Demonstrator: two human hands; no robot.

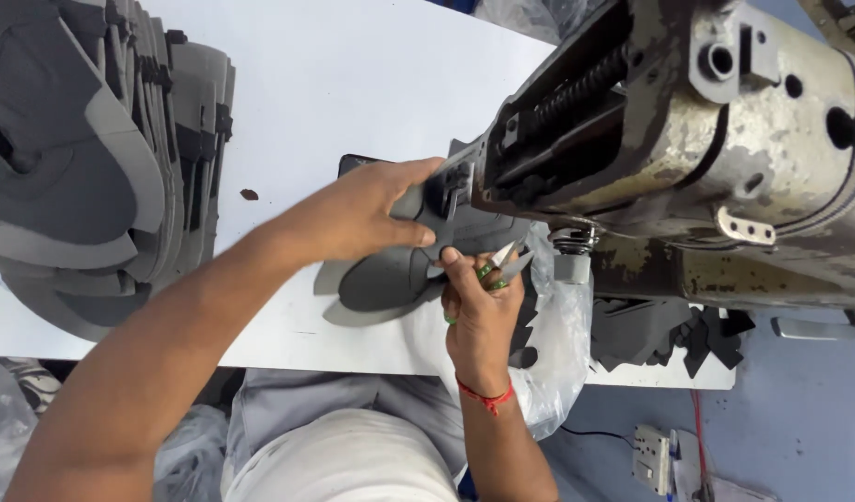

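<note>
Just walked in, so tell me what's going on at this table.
A person sits at a white table by a worn sewing machine. The left hand presses a grey cut piece flat by the machine's head. The right hand holds small green-handled snips over that piece, blades pointing towards the machine. A stack of similar grey pieces lies at the table's left, and a clear plastic bag hangs over the front edge.

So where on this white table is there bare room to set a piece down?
Bare white table lies between the stack of grey pieces and the sewing machine, with a narrower strip near the front edge. It is crowded at the machine, where the left hand, right hand and snips meet.
</note>
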